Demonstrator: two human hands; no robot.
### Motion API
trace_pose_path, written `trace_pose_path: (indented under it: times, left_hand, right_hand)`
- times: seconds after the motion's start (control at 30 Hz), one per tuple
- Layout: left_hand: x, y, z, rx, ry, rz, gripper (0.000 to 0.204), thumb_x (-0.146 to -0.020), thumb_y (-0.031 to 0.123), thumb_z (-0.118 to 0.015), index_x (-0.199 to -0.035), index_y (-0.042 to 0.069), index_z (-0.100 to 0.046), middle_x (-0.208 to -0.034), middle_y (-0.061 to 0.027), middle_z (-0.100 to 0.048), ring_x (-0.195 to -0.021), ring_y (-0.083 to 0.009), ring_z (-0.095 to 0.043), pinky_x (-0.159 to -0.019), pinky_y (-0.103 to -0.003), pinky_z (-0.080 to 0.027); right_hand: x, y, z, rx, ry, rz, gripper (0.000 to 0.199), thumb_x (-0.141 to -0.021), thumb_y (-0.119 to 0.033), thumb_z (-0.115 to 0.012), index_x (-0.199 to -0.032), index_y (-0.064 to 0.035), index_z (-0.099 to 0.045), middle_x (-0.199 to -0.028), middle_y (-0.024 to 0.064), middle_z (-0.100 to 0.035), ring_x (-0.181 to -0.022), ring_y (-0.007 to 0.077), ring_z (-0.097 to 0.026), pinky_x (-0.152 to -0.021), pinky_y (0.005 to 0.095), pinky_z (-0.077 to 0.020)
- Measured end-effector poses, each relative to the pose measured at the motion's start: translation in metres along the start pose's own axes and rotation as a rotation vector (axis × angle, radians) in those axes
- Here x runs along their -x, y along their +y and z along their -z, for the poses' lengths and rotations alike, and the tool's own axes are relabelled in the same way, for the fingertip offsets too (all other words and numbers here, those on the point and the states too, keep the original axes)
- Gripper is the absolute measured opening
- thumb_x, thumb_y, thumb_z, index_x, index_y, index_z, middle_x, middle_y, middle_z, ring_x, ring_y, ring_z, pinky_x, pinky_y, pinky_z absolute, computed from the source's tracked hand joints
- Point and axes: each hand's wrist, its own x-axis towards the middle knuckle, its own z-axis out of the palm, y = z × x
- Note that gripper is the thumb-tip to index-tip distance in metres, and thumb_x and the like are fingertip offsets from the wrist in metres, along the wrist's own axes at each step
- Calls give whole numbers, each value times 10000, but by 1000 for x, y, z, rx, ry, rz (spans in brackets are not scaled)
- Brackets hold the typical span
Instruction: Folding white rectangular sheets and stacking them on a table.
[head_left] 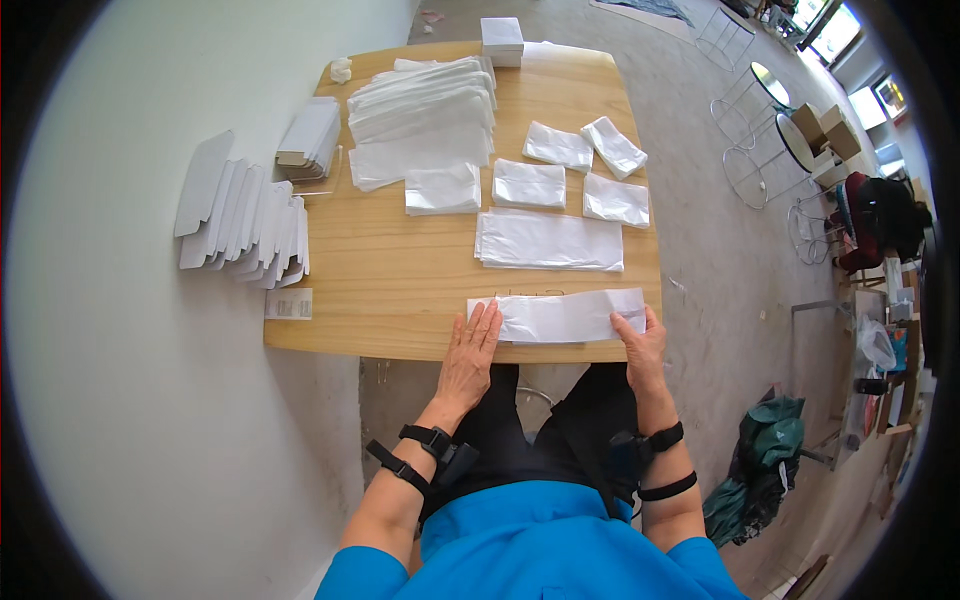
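Note:
A long white sheet of tissue paper [565,315], folded into a strip, lies along the near edge of the wooden table [400,280]. My left hand [472,355] presses flat on its left end, fingers spread. My right hand [643,345] pinches the strip's right end at the table corner. Just beyond lies a second folded strip [550,241]. Farther back sit several small folded white squares [528,184] and a fanned pile of unfolded sheets [420,115].
Flat white cardboard blanks [245,220] overhang the table's left edge, with another stack [310,138] behind. A small white box [501,40] stands at the far edge. Wire stools [760,120], bags and clutter fill the floor to the right.

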Motion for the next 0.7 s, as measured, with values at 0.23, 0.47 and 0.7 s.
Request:
trace_pose_path:
  times: [0.23, 0.47, 0.7]
  left_hand:
    - [-2, -4, -5, -63, -46, -27, 664, -796, -50, -475, -1435, 15, -305, -1526, -94, -267, -1409, -265, -250, -1167, -459, -167]
    - [-6, 0, 4, -37, -46, -42, 656, -792, -59, -461, -1428, 19, -323, -1522, -93, -276, -1413, -260, -244, -1167, -461, -163]
    - [-5, -6, -7, -45, -38, -73, 611, -808, -32, -460, -1409, 26, -363, -1503, -85, -321, -1408, -254, -261, -1169, -455, -151]
  right_hand:
    - [-5, 16, 8, -41, 24, -12, 267, -824, -37, -688, -1074, 4, -605, -970, 29, -644, -864, 101, -590, -797, 250, -469]
    - [-3, -3, 14, -166, -4, -36, 305, -823, -44, -697, -1108, 10, -602, -999, 37, -648, -892, 110, -599, -819, 257, -471]
    - [-12, 6, 24, -122, 8, -54, 313, -816, -52, -703, -1104, 17, -602, -1003, 46, -651, -901, 122, -604, -823, 265, -474]
